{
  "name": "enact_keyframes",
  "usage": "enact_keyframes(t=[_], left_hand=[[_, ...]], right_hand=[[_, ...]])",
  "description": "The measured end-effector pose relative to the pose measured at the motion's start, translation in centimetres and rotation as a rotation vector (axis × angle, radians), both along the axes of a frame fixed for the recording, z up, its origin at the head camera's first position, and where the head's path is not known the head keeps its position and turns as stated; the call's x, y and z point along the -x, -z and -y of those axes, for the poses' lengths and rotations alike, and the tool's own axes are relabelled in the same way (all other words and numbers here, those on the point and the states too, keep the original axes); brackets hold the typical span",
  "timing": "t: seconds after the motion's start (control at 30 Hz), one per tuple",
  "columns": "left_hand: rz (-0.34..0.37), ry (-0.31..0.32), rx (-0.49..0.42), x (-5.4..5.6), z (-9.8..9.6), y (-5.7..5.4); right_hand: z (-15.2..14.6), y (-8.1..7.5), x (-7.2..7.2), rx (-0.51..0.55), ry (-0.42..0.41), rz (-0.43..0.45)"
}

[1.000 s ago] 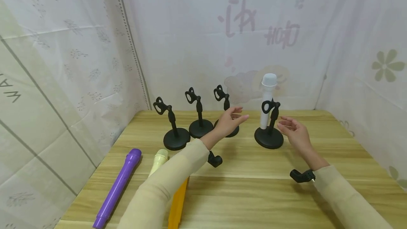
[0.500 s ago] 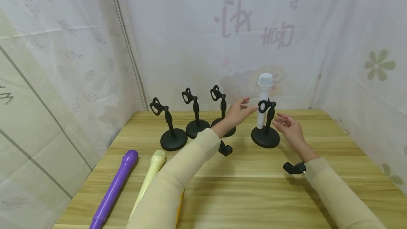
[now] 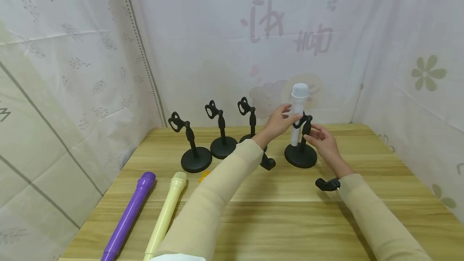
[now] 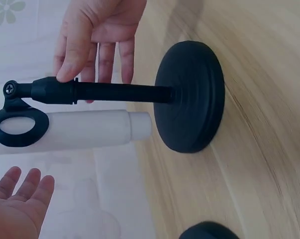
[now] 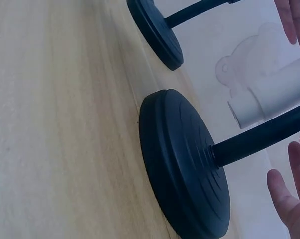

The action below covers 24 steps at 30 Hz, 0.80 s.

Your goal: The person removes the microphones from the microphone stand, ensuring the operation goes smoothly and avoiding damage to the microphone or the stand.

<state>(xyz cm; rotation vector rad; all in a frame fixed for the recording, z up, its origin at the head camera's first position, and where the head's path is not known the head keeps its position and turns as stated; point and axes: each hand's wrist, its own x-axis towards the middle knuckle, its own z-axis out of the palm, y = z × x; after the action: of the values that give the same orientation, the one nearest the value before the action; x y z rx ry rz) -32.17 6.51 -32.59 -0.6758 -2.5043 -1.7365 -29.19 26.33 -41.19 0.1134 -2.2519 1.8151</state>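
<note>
A white microphone (image 3: 299,91) sits upright in the clip of a black microphone stand (image 3: 301,157) at the right of the table. To its left, my left hand (image 3: 279,123) reaches up with fingers extended; in the left wrist view, a gap separates those fingers from the white tube (image 4: 97,130). My right hand (image 3: 325,145) is at the stand's other side. Its thumb appears at the post's collar in the left wrist view, fingers loosely extended behind; contact is hard to tell. In the right wrist view, the microphone's lower end (image 5: 247,107) hangs above the round base (image 5: 182,164).
Three more black stands with bare clips, a left one (image 3: 195,159), a middle one (image 3: 223,147) and a right one (image 3: 252,118), stand left of my hand. Purple (image 3: 128,216) and pale yellow (image 3: 166,212) microphones lie at front left. An orange item (image 3: 204,175) is mostly under my left sleeve.
My left hand has moved right, up to the white microphone. My right hand has come slightly closer to the stand's post. The head view has shifted a little.
</note>
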Motion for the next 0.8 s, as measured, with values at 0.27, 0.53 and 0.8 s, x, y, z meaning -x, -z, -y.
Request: enact_keyframes(t=[0.27, 0.53, 0.8], left_hand=[[0.012, -0.03, -0.096, 0.6, -1.0, 0.2], [0.016, -0.037, -0.202, 1.5, -1.8, 0.7], [0.045, -0.046, -0.276, 1.7, -2.2, 0.8]], right_hand=[[0.6, -0.2, 0.3, 0.036, 0.008, 0.001], [1.0, 0.0, 0.6, 0.129, -0.016, -0.037], [1.0, 0.3, 0.9, 0.109, 0.014, -0.025]])
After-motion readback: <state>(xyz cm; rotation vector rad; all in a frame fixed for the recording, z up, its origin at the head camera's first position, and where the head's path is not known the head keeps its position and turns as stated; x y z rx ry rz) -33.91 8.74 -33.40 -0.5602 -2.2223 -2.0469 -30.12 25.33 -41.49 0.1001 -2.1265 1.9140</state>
